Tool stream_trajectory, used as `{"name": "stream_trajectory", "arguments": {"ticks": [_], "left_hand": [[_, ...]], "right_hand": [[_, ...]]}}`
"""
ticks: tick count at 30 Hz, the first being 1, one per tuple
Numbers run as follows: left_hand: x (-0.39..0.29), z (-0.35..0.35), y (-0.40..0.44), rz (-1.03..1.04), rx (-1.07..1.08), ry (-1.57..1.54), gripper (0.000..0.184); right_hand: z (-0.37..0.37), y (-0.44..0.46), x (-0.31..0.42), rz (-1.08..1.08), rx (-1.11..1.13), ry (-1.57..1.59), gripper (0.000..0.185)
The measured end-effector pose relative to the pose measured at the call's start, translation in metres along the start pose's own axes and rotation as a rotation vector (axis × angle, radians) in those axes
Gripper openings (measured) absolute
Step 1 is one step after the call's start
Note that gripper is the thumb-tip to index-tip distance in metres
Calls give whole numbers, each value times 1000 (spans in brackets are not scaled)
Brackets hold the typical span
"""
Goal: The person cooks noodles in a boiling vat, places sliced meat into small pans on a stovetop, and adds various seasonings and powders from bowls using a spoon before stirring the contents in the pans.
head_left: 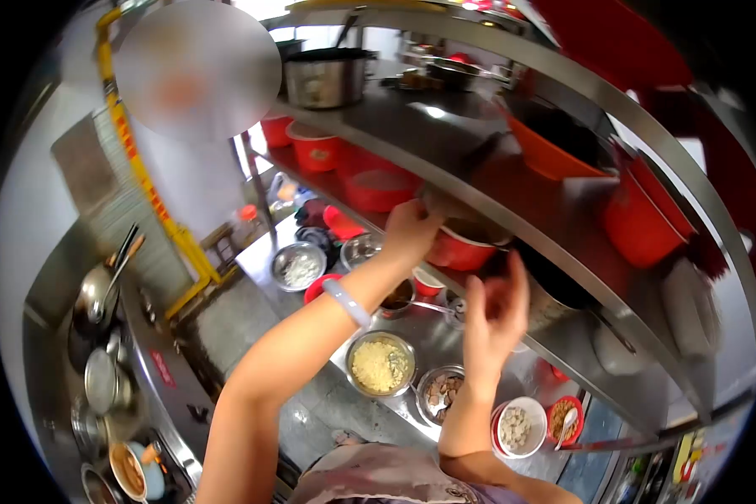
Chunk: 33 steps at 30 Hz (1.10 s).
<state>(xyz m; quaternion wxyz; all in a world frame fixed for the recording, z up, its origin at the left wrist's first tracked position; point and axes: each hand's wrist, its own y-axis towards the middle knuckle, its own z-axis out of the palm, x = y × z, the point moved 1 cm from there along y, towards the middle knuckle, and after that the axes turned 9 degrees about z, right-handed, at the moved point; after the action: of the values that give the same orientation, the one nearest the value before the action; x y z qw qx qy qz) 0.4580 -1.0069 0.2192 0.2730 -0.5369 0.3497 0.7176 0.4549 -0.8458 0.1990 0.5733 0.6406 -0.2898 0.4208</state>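
My left hand [412, 233], with a pale band on the wrist, reaches up to the lower shelf. Its fingers are closed at the left rim of a red bowl [460, 254] with a dark inside. To the right of that bowl and just below it, my right hand [497, 311] is raised with thumb and fingers apart, holding nothing visible. Behind my right hand stands a metal pot [548, 312], partly hidden under the upper shelf. Below my hands, a steel bowl of pale yellow chopped bits [380, 363] and a steel bowl of brownish pieces [441, 393] sit on the counter.
The upper steel shelf [395, 126] carries a steel pot [325, 80], an orange bowl [554, 155] and stacked red containers [643, 214]. More red tubs [315, 149] line the lower shelf. A stove counter with pans [101, 378] runs along the left. A yellow pipe [147, 181] climbs the wall.
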Motion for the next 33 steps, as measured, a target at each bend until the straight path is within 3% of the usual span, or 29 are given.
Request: {"name": "stream_trajectory", "arguments": {"ticks": [1,2,3,4,5,6,7,8,10,12,13,14,16,18,20,22,24,28,30,31,33], "left_hand": [[2,-3,1,27,0,35,32],[-2,-2,-8,-13,-19,-124,39],[16,-9,-1,64,-88,100,43],[-20,-13,-37,-50,-82,-53,43],[-25,-31,-54,0,-76,165,41],[-35,-50,-78,-92,-1,201,40],[-45,-73,-106,-58,17,184,37],[-59,-97,-133,-139,-34,282,35],[-98,-155,-201,-257,-114,536,33],[-163,-184,-290,-490,-446,758,39],[-193,-190,-342,-507,-614,884,40],[-212,-195,-392,-466,-837,961,39],[-253,-171,-518,-374,-1196,1008,36],[-279,-113,-595,-348,-1467,1032,36],[-279,-59,-680,-284,-1741,1190,38],[-267,5,-739,-152,-1959,1148,40],[-237,66,-767,-164,-2275,1051,42],[-145,155,-810,-144,-2514,909,40],[-103,175,-807,-160,-2661,732,40],[-75,178,-806,-178,-2642,649,41],[-18,164,-795,-183,-2603,336,39]], "right_hand": [[-1,-12,5,-21,-55,45,47],[0,-30,9,-42,-122,134,44],[5,-44,11,-155,-159,264,34],[5,-54,6,-250,-67,348,28],[19,-66,9,-207,59,616,29],[33,-81,14,-115,151,724,30],[49,-95,13,2,299,803,30],[68,-107,13,108,423,880,31],[109,-141,5,126,747,636,21],[138,-197,38,419,1153,650,23],[141,-226,55,361,1335,588,25],[140,-253,67,291,1509,529,29],[126,-332,83,-113,1909,454,29],[105,-397,90,-228,2248,619,29],[79,-446,111,-504,2355,683,32],[55,-487,133,-757,2357,695,37],[32,-523,144,-1195,2161,816,40],[18,-590,133,-1862,1694,697,27],[22,-594,146,-2003,1599,747,23],[26,-596,151,-2031,1494,712,23],[41,-605,163,-1996,1511,706,11]]}}
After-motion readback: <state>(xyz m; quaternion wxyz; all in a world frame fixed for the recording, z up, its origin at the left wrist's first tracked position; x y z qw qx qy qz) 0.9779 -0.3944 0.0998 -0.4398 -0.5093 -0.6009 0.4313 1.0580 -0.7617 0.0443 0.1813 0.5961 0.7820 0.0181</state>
